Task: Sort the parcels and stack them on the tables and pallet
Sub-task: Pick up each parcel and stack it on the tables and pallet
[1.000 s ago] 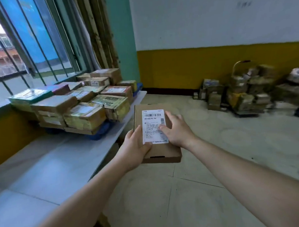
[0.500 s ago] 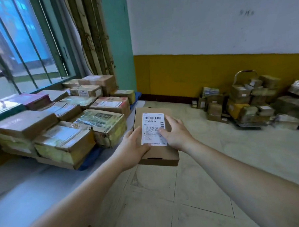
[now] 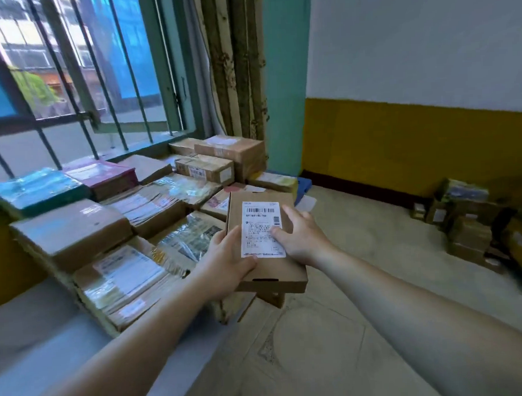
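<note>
A flat brown cardboard parcel (image 3: 266, 272) with a white barcode label is held in front of me, over the right edge of the stacked parcels. My left hand (image 3: 226, 262) grips its left side, thumb on the label's lower corner. My right hand (image 3: 300, 238) holds its right side, thumb pressing on the label. Several stacked parcels (image 3: 141, 221) cover the grey table (image 3: 30, 351) under the window, among them a teal one (image 3: 38, 189) and a maroon one (image 3: 103, 174).
A barred window (image 3: 69, 86) runs along the left wall above the table. A blue pallet corner (image 3: 302, 184) shows behind the stack. Another pile of parcels (image 3: 479, 227) lies on the floor at the right by the yellow-and-white wall. Tiled floor (image 3: 334, 329) lies between.
The view has closed in on the table and turned left; the stacked parcels are nearer and larger. The held parcel now hangs over the stack's right edge. Both hands keep the same grip.
</note>
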